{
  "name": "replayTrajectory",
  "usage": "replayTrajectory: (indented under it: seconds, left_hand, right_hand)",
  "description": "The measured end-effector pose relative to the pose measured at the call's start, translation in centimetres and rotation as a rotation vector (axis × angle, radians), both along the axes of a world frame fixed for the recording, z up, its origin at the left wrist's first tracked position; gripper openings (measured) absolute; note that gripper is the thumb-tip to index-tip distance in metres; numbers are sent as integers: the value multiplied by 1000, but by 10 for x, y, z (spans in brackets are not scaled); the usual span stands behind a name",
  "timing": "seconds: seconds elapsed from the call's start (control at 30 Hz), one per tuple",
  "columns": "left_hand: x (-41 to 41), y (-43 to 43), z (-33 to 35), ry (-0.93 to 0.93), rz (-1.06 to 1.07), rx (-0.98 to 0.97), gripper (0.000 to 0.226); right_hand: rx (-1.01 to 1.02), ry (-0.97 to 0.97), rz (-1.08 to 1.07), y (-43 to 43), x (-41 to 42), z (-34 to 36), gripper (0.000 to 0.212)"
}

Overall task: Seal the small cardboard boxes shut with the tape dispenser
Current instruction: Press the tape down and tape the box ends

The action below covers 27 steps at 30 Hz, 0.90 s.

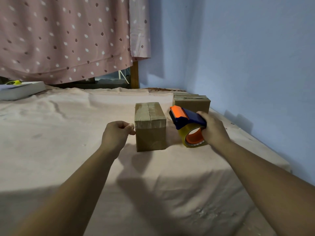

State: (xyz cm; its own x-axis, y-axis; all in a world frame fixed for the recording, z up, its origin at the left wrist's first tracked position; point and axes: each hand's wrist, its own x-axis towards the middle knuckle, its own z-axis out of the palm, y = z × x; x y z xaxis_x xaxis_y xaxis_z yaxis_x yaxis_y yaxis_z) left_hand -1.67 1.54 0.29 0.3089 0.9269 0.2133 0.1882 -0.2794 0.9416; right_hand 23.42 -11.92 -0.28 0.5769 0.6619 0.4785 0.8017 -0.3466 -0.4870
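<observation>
A small cardboard box [150, 126] stands upright in the middle of the pink cloth, with tape running over its closed top flaps. My left hand [117, 133] hovers just left of it, fingers curled and empty, the thumb tip near the box's upper left edge. My right hand [214, 130] grips the blue and orange tape dispenser [187, 121] with its roll of clear tape, just right of the box and above the cloth. A second cardboard box [191, 102] sits behind the dispenser near the wall.
A pink cloth [68, 133] covers the whole work surface. The blue wall [255, 65] runs close along the right side. A white flat box [20, 90] with a yellow-green item lies at the far left. A dotted curtain [68, 36] hangs behind.
</observation>
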Motion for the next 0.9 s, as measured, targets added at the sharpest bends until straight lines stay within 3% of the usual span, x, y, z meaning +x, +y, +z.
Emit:
replayTrajectory:
  seconds: [0.2, 0.3, 0.37, 0.43, 0.5, 0.57, 0.67, 0.83, 0.9]
  left_hand:
    - [0, -1, 7, 27, 6, -37, 23]
    - [3, -3, 8, 201, 57, -44, 20]
    - [2, -7, 1, 319, 84, -48, 40]
    - [-1, -16, -6, 214, 154, 40, 44]
    - [0, -27, -10, -12, 200, 168, 44]
    - [8, -41, -12, -137, 139, 210, 42]
    - [23, -64, -24, -87, 34, 223, 47]
    - [24, -71, -36, -15, -66, -9, 85]
    - [24, -68, -29, -13, -21, 41, 97]
  right_hand:
    - [-67, -56, 42, 7, -1, 6, 56]
    - [-58, -56, 38, 7, -1, 5, 55]
    - [-56, -49, 31, 7, -1, 4, 55]
    - [-63, -54, 23, 7, -2, 4, 54]
    - [-62, -57, 18, 6, -3, 4, 54]
    - [-69, -48, 14, 5, -4, 5, 55]
    - [-76, -43, 10, 4, -6, 6, 56]
    - [-84, -24, 1, 4, -4, 5, 56]
    - [-78, -38, 3, 4, -4, 6, 56]
